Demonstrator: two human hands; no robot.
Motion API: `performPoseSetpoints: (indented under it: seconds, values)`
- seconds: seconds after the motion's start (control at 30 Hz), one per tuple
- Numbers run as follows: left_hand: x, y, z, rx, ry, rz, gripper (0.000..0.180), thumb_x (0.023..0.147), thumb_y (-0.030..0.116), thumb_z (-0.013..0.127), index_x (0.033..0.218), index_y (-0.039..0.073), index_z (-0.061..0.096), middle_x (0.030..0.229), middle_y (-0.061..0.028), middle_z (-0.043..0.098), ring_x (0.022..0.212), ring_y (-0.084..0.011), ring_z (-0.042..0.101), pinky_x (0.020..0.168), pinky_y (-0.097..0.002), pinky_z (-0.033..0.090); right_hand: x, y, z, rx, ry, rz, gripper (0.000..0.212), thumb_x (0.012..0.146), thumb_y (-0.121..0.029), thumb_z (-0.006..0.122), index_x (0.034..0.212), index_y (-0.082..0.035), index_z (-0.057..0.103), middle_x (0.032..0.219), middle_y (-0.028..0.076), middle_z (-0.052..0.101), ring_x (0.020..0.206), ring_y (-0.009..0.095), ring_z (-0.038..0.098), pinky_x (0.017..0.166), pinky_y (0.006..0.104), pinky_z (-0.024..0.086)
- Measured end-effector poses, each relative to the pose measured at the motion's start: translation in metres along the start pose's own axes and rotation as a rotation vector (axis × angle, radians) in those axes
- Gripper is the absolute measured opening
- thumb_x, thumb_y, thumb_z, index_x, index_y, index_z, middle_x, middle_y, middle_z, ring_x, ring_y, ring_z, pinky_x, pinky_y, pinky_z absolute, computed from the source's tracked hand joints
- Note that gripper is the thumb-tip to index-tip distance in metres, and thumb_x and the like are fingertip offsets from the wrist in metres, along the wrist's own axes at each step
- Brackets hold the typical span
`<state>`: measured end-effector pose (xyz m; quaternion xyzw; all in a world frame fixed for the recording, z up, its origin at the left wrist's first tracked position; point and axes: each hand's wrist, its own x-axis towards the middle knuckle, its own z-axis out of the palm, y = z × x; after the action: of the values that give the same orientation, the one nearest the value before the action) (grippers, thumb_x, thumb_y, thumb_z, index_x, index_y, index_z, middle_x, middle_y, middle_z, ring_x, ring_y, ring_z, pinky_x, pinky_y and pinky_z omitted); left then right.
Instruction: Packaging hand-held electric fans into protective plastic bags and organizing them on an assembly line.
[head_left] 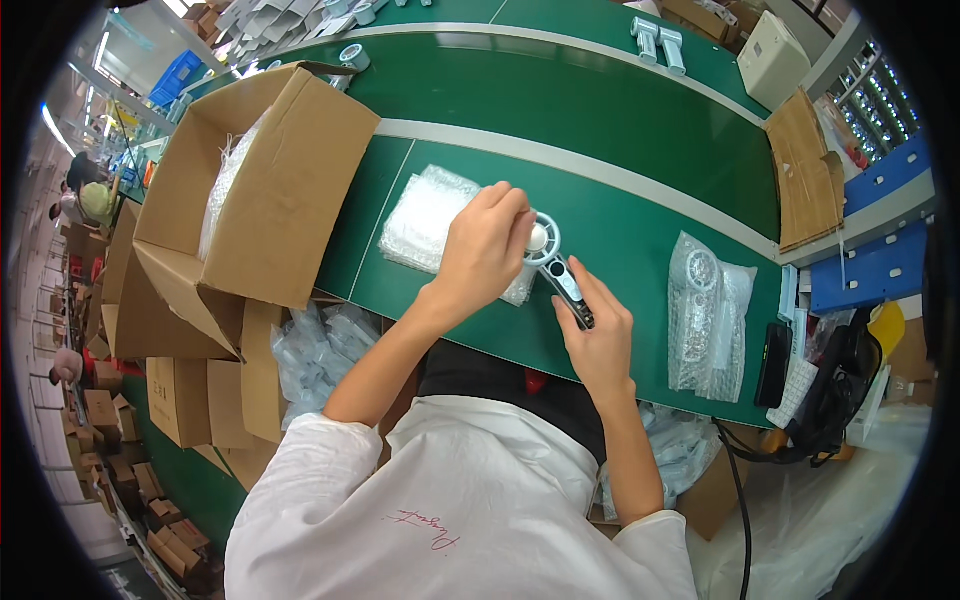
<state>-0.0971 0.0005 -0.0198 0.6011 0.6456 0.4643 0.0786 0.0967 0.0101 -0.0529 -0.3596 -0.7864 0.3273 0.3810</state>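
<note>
A long, smooth green table (640, 240) crosses the room, with a darker green strip (600, 125) set between pale metal rails (600, 172). Slim white tube lights (56, 133) glow at the upper left, above brown cardboard boxes (105, 410) stacked beyond a green floor (190, 455). On the right stand blue perforated metal panels (865, 270) and a rack dotted with small bright lights (882, 95).

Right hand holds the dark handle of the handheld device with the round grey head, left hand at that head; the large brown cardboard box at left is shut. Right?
No: head view shows the large brown cardboard box open, pale wrapping inside. Right hand on dark handle of the handheld device, left hand at its round grey head: correct.
</note>
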Motion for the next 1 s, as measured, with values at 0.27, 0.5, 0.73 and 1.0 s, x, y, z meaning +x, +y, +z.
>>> performPoseSetpoints:
  seconds: [0.27, 0.5, 0.73, 1.0]
  values:
    - [0.02, 0.036, 0.023, 0.09, 0.055, 0.233, 0.009, 0.084, -0.004, 0.061, 0.08, 0.0, 0.054, 0.073, -0.0044, 0.052, 0.062, -0.0147, 0.045, 0.059, -0.0278, 0.039, -0.004, -0.028, -0.033, -0.255, 0.107, -0.017, 0.049, 0.078, 0.004, 0.071, 0.126, 0.003, 0.063, 0.119, 0.017, 0.068, 0.086, 0.028, 0.07, 0.073, 0.0345, 0.055]
    - [0.034, 0.065, -0.006, -0.352, -0.053, -0.011, 0.01, 0.087, 0.002, 0.064, 0.08, 0.0, 0.058, 0.07, -0.0048, 0.053, 0.06, -0.0147, 0.044, 0.057, -0.0275, 0.04, -0.017, -0.032, -0.084, 0.086, 0.069, 0.09, 0.052, 0.078, 0.006, 0.069, 0.129, 0.003, 0.061, 0.118, 0.021, 0.067, 0.08, 0.025, 0.067, 0.066, 0.0315, 0.053]
    - [0.021, 0.064, 0.008, -0.274, -0.353, 0.119, 0.013, 0.087, 0.004, 0.066, 0.078, 0.0, 0.059, 0.068, -0.0037, 0.054, 0.059, -0.0132, 0.043, 0.055, -0.0269, 0.04, -0.067, 0.002, -0.095, 0.837, 0.386, 0.241, 0.053, 0.095, -0.012, 0.058, 0.143, -0.002, 0.039, 0.133, 0.024, 0.056, 0.082, 0.021, 0.062, 0.065, 0.0279, 0.047]
    - [-0.048, 0.058, 0.092, -0.078, -0.471, 0.34, 0.01, 0.082, 0.002, 0.067, 0.083, 0.003, 0.056, 0.079, -0.0068, 0.057, 0.069, -0.0212, 0.054, 0.062, -0.0314, 0.045, -0.128, 0.028, -0.097, 0.794, 0.454, 0.355, 0.05, 0.099, -0.02, 0.055, 0.142, -0.003, 0.035, 0.137, 0.024, 0.052, 0.086, 0.023, 0.062, 0.071, 0.0304, 0.047]
